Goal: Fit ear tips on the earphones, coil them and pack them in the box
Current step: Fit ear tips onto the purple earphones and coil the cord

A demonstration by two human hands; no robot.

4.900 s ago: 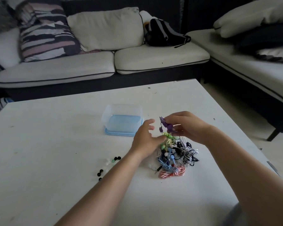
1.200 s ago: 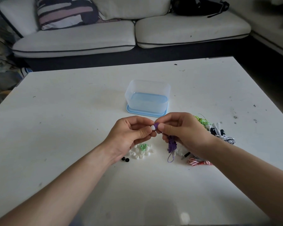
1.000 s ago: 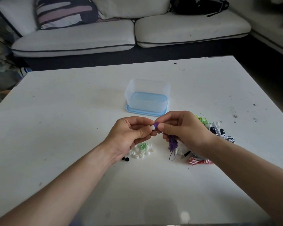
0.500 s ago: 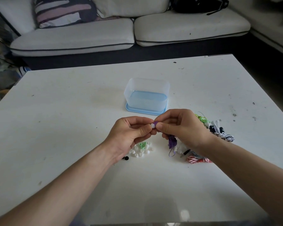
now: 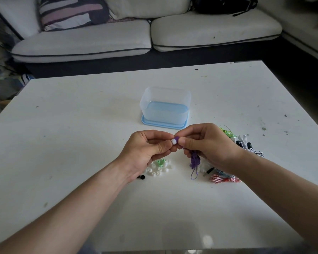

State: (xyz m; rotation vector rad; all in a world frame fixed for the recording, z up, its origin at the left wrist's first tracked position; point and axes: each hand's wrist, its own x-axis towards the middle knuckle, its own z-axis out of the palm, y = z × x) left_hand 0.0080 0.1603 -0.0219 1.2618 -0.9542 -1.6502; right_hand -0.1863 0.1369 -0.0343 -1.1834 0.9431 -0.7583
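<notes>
Fitting is the step in hand. Left hand (image 5: 147,151) pinches a white tip (image 5: 173,141) against the purple earbud (image 5: 177,138), which the right hand (image 5: 207,145) pinches; purple cord (image 5: 194,160) hangs below. Spare tips (image 5: 159,167) lie under the hands, more earphones (image 5: 235,158) just right. Box (image 5: 165,107) stands open behind, on its lid. Judged next: press the tip fully home, then fit the second bud.

The right hand (image 5: 209,143) hides most of the purple earphones (image 5: 194,159).
</notes>
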